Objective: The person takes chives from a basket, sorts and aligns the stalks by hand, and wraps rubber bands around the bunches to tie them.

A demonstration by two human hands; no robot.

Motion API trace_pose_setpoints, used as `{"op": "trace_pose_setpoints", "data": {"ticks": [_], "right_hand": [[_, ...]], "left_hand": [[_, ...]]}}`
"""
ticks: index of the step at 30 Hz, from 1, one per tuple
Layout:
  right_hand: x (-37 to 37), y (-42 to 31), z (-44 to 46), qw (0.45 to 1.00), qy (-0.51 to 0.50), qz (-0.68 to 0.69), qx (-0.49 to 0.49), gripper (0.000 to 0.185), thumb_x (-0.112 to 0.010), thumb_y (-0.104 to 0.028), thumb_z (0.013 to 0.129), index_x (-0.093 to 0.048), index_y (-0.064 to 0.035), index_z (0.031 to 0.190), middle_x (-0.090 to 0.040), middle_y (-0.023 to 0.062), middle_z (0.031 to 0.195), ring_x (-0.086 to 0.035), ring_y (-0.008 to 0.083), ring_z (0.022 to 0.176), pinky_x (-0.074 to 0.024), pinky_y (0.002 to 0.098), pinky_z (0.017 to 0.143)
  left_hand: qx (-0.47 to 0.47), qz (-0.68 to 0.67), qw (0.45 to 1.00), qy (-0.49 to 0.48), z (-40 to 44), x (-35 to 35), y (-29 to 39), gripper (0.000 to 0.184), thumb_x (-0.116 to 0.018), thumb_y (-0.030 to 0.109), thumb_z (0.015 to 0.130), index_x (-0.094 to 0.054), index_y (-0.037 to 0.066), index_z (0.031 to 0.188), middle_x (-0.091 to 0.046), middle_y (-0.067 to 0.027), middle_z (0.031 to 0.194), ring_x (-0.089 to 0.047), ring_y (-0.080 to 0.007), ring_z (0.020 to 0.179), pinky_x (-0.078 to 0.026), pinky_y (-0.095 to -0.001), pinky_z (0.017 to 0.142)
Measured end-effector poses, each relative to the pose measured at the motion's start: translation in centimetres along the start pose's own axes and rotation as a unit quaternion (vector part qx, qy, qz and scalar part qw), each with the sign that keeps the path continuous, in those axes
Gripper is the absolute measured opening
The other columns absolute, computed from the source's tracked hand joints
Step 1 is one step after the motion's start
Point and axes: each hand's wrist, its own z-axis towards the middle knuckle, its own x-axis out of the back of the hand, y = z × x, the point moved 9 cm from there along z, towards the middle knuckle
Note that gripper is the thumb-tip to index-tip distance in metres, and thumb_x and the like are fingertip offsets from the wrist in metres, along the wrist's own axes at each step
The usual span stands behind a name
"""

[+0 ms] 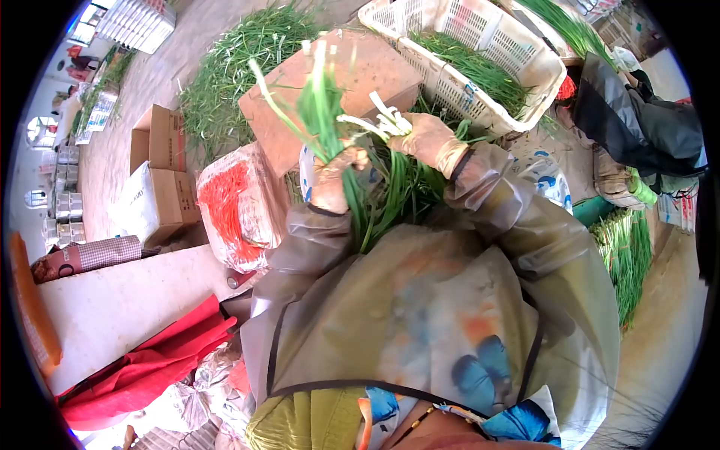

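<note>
My left hand [340,180] is closed round a small bunch of chives [321,112]; its pale stalk ends point up and spread apart. Just to its right, my right hand [433,142] grips a second bunch of chives, whose white ends [388,122] stick out to the left of the fingers. Long green leaves [397,191] hang below both hands toward my lap. A brown board-like block [281,97] lies just beyond the hands. Both forearms are in translucent plastic sleeves.
A white slatted crate [536,94] with greens stands beyond my right hand. Loose greens [225,75] are heaped on the floor ahead. Red ties [225,206] lie on a package at left, near a cardboard box [166,187]. Bundled greens [622,255] stand at right.
</note>
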Motion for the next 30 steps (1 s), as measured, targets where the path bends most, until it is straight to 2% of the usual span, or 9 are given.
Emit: {"op": "trace_pose_setpoints", "data": {"ticks": [5, 6, 8, 11, 13, 15, 25, 27, 30], "right_hand": [[0.0, 5.1, 0.4, 0.997, -0.006, 0.010, -0.081, 0.036, -0.071, -0.017, 0.071, -0.060, 0.0008, 0.100, -0.064, 0.0092, 0.082, -0.059, 0.0168, 0.070, -0.0470, 0.0291, 0.067], [-0.9, 5.7, 0.5, 0.988, -0.021, 0.119, -0.100, 0.032, -0.071, -0.015, 0.071, -0.061, 0.0005, 0.097, -0.063, 0.0075, 0.080, -0.057, 0.0145, 0.066, -0.0463, 0.0274, 0.062], [-1.9, 3.5, 0.1, 0.949, -0.036, 0.298, -0.094, 0.030, -0.071, -0.016, 0.070, -0.061, 0.0016, 0.091, -0.060, 0.0041, 0.074, -0.053, 0.0093, 0.060, -0.0439, 0.0253, 0.055], [-3.4, 0.6, 0.0, 0.936, -0.042, 0.348, -0.032, 0.026, -0.068, -0.012, 0.072, -0.061, 0.0019, 0.093, -0.061, 0.0039, 0.075, -0.054, 0.0112, 0.064, -0.0443, 0.0261, 0.060], [-3.3, 1.7, 1.0, 0.964, 0.044, 0.258, 0.037, 0.033, -0.068, -0.017, 0.072, -0.060, 0.0023, 0.097, -0.064, 0.0083, 0.079, -0.057, 0.0179, 0.069, -0.0458, 0.0294, 0.067], [-2.2, 1.4, 0.3, 0.983, 0.024, 0.181, -0.013, 0.034, -0.068, -0.019, 0.073, -0.060, 0.0017, 0.099, -0.064, 0.0087, 0.079, -0.058, 0.0171, 0.067, -0.0457, 0.0288, 0.065], [3.3, 3.9, -0.4, 0.931, -0.046, 0.353, -0.077, 0.024, -0.071, -0.017, 0.076, -0.063, -0.0020, 0.093, -0.063, 0.0034, 0.076, -0.055, 0.0094, 0.063, -0.0448, 0.0220, 0.055], [3.4, 4.9, 0.3, 0.969, 0.004, 0.239, -0.061, 0.024, -0.069, -0.011, 0.075, -0.063, -0.0001, 0.095, -0.063, 0.0028, 0.083, -0.055, 0.0117, 0.071, -0.0450, 0.0258, 0.065], [1.1, 4.7, 0.7, 0.960, -0.028, 0.277, -0.023, 0.028, -0.068, -0.009, 0.075, -0.061, 0.0008, 0.100, -0.062, 0.0039, 0.085, -0.055, 0.0126, 0.074, -0.0453, 0.0259, 0.069]], "left_hand": [[0.021, -0.177, 0.984, 0.009, 0.5, 4.5, 1.9, 0.016, -0.058, 0.003, 0.083, -0.053, 0.006, 0.099, -0.054, -0.0059, 0.082, -0.053, -0.0182, 0.074, -0.050, -0.0292, 0.067], [0.053, -0.199, 0.979, -0.001, 0.6, 4.3, 1.5, 0.017, -0.058, 0.003, 0.084, -0.054, 0.008, 0.100, -0.054, -0.0041, 0.083, -0.054, -0.0162, 0.074, -0.051, -0.0273, 0.068], [0.027, -0.072, 0.997, 0.016, 0.3, 3.0, 0.9, 0.021, -0.058, 0.001, 0.083, -0.054, 0.008, 0.102, -0.057, -0.0045, 0.087, -0.055, -0.0156, 0.076, -0.051, -0.0272, 0.069], [0.030, 0.017, 0.999, 0.000, -0.8, -1.0, -1.5, 0.034, -0.065, -0.005, 0.075, -0.055, 0.005, 0.106, -0.060, -0.0049, 0.091, -0.058, -0.0155, 0.078, -0.050, -0.0267, 0.069], [0.033, -0.023, 0.999, 0.008, -0.8, -2.3, -2.6, 0.038, -0.065, -0.007, 0.072, -0.055, 0.002, 0.108, -0.061, -0.0058, 0.095, -0.059, -0.0170, 0.081, -0.049, -0.0284, 0.073], [0.028, -0.017, 0.997, -0.071, 0.4, -2.3, -3.3, 0.040, -0.065, -0.009, 0.071, -0.054, 0.002, 0.108, -0.061, -0.0055, 0.095, -0.059, -0.0172, 0.081, -0.049, -0.0285, 0.072], [0.121, -0.043, 0.991, -0.046, -0.8, -0.9, -3.4, 0.033, -0.062, -0.007, 0.069, -0.054, 0.002, 0.101, -0.061, -0.0078, 0.081, -0.059, -0.0203, 0.064, -0.051, -0.0321, 0.058], [0.134, -0.028, 0.990, -0.034, -1.2, -1.3, -2.9, 0.028, -0.062, -0.005, 0.071, -0.055, 0.002, 0.098, -0.060, -0.0089, 0.078, -0.059, -0.0213, 0.059, -0.051, -0.0344, 0.055], [0.084, -0.007, 0.995, -0.044, -0.6, -1.0, -2.9, 0.032, -0.063, -0.005, 0.071, -0.055, 0.003, 0.101, -0.061, -0.0073, 0.085, -0.060, -0.0195, 0.069, -0.052, -0.0328, 0.059]]}}
